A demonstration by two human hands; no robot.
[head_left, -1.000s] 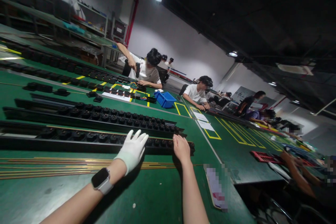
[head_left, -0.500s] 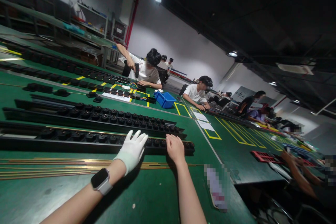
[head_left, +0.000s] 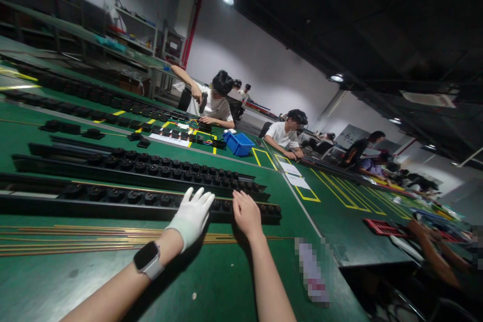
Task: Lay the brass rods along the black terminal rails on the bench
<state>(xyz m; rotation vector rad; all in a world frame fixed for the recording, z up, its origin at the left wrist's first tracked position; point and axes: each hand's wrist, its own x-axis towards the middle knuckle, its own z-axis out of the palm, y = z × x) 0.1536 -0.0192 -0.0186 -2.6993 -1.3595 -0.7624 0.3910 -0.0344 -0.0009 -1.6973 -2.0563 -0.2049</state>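
My left hand (head_left: 191,214), in a white glove and with a watch (head_left: 147,259) on the wrist, rests its spread fingers on the nearest long black rail (head_left: 113,206). My bare right hand (head_left: 247,215) lies on the same rail a little to the right, its fingers stretched forward over the round black parts (head_left: 134,196) set along it. A thin brass-coloured rod (head_left: 113,185) runs along the top of this rail and passes behind my fingers; its contact with them is hidden. Several loose rods (head_left: 86,235) lie on the green table (head_left: 211,287) in front of the rail.
More black rails (head_left: 75,165) with round parts lie just behind. Farther back are a blue bin (head_left: 240,145), paper sheets (head_left: 296,176) and wired black parts. A blurred-out flat object (head_left: 312,271) lies at right. Across the table a person holds a power drill (head_left: 204,102); other people sit along the right.
My right hand has slid slightly left along the rail, towards my left hand, which stays put. Across the table, the co-worker's drill has tilted.
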